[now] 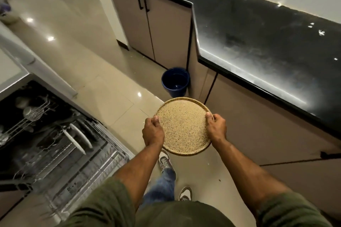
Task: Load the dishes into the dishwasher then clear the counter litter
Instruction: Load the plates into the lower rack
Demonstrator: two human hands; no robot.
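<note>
1. Left hand [153, 131] and right hand [216, 127] grip opposite rims of the round speckled tan plate [183, 127], carried above the floor.
2. The open dishwasher [60, 140], near left, already holds dishes.
3. White litter scraps [321, 32] remain on the far-right black stone counter [267, 42].

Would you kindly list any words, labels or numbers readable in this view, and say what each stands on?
None can be read.
Dishwasher door: small pale markings near its inner edge, too blurred to read.
Speckled plate, blue bin and black counter: no text visible.
</note>
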